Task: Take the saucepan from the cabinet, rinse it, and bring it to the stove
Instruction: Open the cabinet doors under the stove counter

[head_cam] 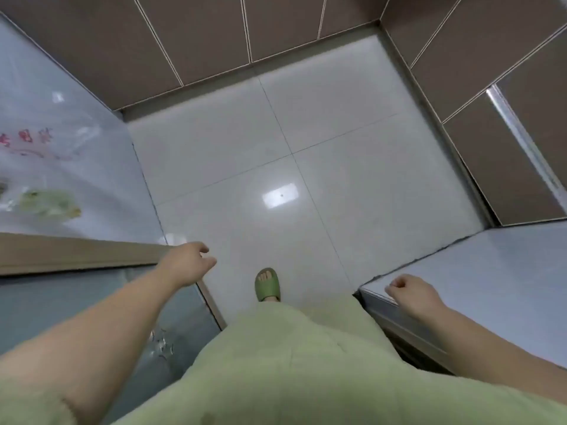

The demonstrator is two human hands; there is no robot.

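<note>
Nothing looks done yet: no saucepan is in view, the left hand [187, 263] hangs loosely open and empty above the tiled floor [306, 154], the right hand [412, 294] curled empty at the desk [491, 271] corner.

Left hand [187, 265] empty over white floor [306, 148]; right hand [412, 294] curled over counter [506, 271]

A pale green fleecy garment [294, 363] is worn; a green open-toed slipper [267, 285] is seen beyond its hem, forearms left bare
</note>
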